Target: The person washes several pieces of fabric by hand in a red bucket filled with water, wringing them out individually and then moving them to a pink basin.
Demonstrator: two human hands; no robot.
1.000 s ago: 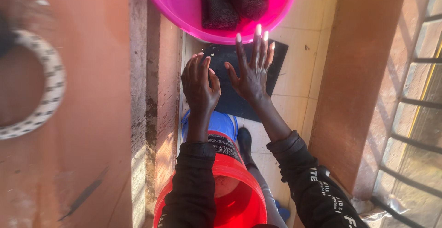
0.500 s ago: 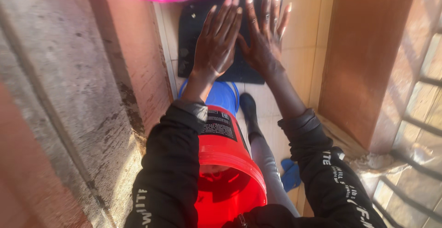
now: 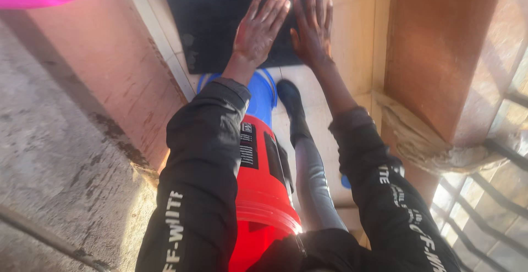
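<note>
- Left hand point(image 3: 257, 30) reaches forward, arm straight, fingers spread flat, grasping nothing, over the flat black rubber mat point(image 3: 220, 25).
- Right hand point(image 3: 312, 25) lies beside it, equally open and empty.
- The mat rests on the pale tiled floor point(image 3: 352, 41), beyond the red plastic bucket point(image 3: 264, 195).

Both arms wear the long black sleeves point(image 3: 203, 162) of a loose top with white block lettering running down each forearm, and the cuffs are pushed up a little above the wrists. The hands are bare, the nails long and pale. One leg wears shiny grey leggings point(image 3: 313, 178) and a black sock point(image 3: 289, 96).
</note>
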